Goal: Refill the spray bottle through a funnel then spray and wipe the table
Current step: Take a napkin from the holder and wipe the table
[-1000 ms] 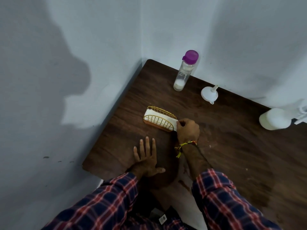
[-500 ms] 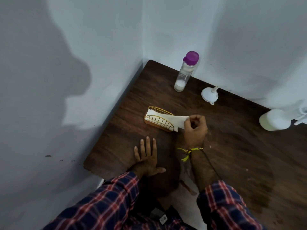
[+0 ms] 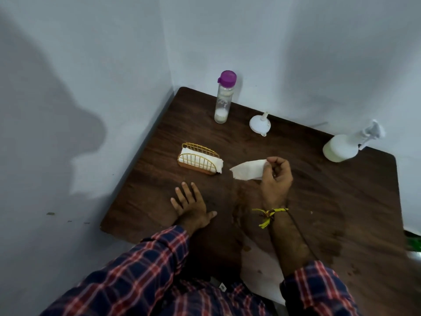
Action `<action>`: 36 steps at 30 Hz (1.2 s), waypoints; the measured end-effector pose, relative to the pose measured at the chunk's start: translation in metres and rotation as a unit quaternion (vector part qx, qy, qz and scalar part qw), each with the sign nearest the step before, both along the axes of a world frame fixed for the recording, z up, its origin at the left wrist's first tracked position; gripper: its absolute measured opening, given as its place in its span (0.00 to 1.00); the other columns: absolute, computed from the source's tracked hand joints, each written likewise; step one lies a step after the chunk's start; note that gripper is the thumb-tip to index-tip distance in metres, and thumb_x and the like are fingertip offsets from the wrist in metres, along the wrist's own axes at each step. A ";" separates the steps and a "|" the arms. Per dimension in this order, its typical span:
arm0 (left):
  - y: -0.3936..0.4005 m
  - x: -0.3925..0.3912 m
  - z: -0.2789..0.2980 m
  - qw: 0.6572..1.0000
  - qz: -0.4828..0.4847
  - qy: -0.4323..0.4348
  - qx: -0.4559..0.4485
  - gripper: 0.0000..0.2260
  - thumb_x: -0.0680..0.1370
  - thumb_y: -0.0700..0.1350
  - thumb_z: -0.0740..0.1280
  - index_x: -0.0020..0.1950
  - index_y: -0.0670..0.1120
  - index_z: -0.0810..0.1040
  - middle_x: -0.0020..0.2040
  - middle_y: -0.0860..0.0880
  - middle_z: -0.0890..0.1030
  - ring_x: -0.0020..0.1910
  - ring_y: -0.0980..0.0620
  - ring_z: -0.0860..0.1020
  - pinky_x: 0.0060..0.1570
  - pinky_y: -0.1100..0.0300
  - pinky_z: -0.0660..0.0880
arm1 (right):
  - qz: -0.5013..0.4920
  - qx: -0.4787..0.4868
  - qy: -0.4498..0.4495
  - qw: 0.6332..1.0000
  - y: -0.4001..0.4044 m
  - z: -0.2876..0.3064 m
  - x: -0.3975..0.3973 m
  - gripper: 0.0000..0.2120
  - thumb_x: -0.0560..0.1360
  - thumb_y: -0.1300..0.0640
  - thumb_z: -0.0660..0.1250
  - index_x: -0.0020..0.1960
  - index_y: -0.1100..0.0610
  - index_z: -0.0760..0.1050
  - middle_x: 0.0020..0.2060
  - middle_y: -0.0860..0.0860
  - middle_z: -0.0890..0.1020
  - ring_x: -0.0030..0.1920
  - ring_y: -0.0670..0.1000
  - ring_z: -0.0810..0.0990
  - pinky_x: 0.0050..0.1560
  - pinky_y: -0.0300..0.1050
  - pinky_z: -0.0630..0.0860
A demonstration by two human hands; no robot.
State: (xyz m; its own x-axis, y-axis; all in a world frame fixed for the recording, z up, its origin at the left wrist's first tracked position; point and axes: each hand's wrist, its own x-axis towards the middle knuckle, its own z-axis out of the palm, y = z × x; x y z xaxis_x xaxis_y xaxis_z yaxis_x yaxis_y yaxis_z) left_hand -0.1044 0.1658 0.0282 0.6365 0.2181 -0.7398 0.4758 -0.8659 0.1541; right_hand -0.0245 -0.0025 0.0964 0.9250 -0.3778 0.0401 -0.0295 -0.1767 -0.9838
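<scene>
My right hand (image 3: 275, 179) pinches a white paper napkin (image 3: 247, 170) above the dark wooden table (image 3: 330, 201), just right of the gold wire napkin holder (image 3: 199, 158), which still holds more napkins. My left hand (image 3: 190, 206) lies flat on the table with its fingers spread, empty. The white spray bottle (image 3: 341, 147) stands at the far right near the wall. A white funnel (image 3: 260, 125) lies upside down at the back. A clear bottle with a purple cap (image 3: 223, 98) stands in the back corner with a little white liquid at its bottom.
Walls close the table in on the left and at the back. Wet patches darken the table surface at the front right (image 3: 337, 245). The table's front left edge (image 3: 107, 226) is close to my left sleeve.
My right hand has pulled a napkin out of the holder and moved right and up with it. The left hand stays flat on the table. The camera has tilted a little.
</scene>
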 end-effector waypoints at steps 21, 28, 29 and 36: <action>-0.047 0.016 -0.033 0.995 -0.096 -0.007 -0.003 0.64 0.64 0.76 0.64 0.73 0.42 0.23 0.73 0.38 0.23 0.72 0.36 0.25 0.69 0.33 0.33 | 0.246 -0.515 0.139 0.810 -0.069 -0.116 0.019 0.27 0.77 0.52 0.55 0.69 0.69 0.70 0.68 0.67 0.74 0.69 0.66 0.72 0.68 0.63 0.68; -0.048 0.013 -0.039 0.994 -0.096 -0.041 0.014 0.64 0.63 0.79 0.60 0.74 0.41 0.25 0.75 0.38 0.27 0.74 0.35 0.28 0.70 0.32 0.37 | 0.298 -0.589 0.113 0.742 -0.045 -0.128 0.002 0.30 0.78 0.48 0.50 0.71 0.67 0.69 0.69 0.66 0.72 0.71 0.64 0.71 0.68 0.64 0.69; -0.048 0.012 -0.039 0.995 -0.092 -0.046 0.016 0.64 0.63 0.78 0.60 0.74 0.40 0.26 0.75 0.37 0.27 0.74 0.34 0.29 0.70 0.31 0.38 | 0.305 -0.589 0.113 0.740 -0.043 -0.127 -0.013 0.30 0.79 0.48 0.51 0.71 0.67 0.70 0.69 0.65 0.72 0.71 0.64 0.71 0.68 0.64 0.70; -0.049 0.015 -0.037 0.995 -0.090 -0.035 0.015 0.64 0.64 0.76 0.63 0.73 0.41 0.24 0.74 0.38 0.25 0.73 0.35 0.27 0.70 0.32 0.36 | 0.193 -0.579 0.211 0.763 -0.063 -0.115 -0.004 0.31 0.79 0.47 0.50 0.68 0.69 0.72 0.66 0.67 0.74 0.69 0.66 0.73 0.67 0.63 0.70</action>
State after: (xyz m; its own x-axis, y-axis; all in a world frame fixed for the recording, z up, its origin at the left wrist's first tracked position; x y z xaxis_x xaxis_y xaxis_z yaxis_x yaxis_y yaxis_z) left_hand -0.0891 0.1171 -0.0083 0.7176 0.1172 -0.6866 0.3011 -0.9411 0.1540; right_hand -0.0283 -0.0651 -0.0185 0.9814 -0.0103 -0.1918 -0.0257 -0.9966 -0.0778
